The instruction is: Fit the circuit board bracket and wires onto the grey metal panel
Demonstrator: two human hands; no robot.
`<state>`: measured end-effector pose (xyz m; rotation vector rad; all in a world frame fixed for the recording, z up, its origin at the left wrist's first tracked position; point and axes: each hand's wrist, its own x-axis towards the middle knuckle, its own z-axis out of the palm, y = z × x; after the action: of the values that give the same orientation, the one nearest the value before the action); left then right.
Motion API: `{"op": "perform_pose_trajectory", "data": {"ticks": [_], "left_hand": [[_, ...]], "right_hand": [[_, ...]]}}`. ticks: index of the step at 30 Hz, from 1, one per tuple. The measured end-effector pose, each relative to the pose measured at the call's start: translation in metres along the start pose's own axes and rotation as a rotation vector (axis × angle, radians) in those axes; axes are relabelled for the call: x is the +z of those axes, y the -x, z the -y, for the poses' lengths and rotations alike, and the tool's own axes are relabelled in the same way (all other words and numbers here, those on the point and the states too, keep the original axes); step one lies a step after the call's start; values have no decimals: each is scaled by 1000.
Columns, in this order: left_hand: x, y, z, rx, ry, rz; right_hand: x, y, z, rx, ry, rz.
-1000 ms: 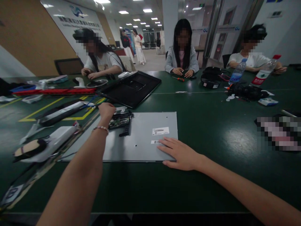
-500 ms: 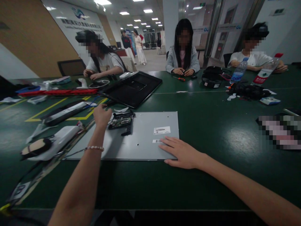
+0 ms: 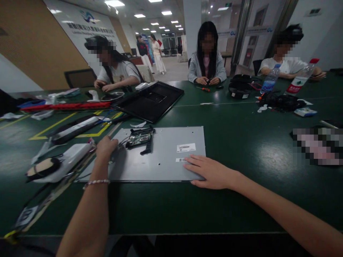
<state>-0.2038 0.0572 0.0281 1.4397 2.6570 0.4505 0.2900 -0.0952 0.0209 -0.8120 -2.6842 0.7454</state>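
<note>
A flat grey metal-backed display panel point(image 3: 166, 169) lies on the green table in front of me. Near its upper left sits a green circuit board point(image 3: 141, 137) in a black plastic bracket, with a black arm pointing toward me. Thin dark cable point(image 3: 123, 141) runs from the board toward my left hand point(image 3: 105, 149), whose fingers are closed around it over the panel's left part. The fingertips are partly hidden. My right hand point(image 3: 213, 172) rests flat on the panel's lower right corner, fingers spread, beside two white labels point(image 3: 186, 147). It holds nothing.
A black monitor housing point(image 3: 152, 100) lies beyond the panel. To the left are a white device with a beige end point(image 3: 64, 162), a long black-and-white piece point(image 3: 75, 128) and a red strip point(image 3: 66, 105). Bottles point(image 3: 301, 78) stand at far right. Three people sit across the table.
My left hand has moved down and slightly left, from the panel's far edge to beside the circuit board. The right hand stays flat on the panel. The view has shifted slightly.
</note>
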Motion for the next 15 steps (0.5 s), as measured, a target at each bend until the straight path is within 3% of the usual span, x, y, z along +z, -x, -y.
{"op": "perform_pose_trajectory", "data": {"ticks": [4,10,15], "left_hand": [[-3,2,2,-3,34,-22],[-3,8,1,4,83,-83],[-4,9,2,5,131,-97]], "right_hand": [[-4,5,-4,73,-205,-46],[-11,2,-30,440,-800,-558],[-16,0,-56,483,-1272,-664]]}}
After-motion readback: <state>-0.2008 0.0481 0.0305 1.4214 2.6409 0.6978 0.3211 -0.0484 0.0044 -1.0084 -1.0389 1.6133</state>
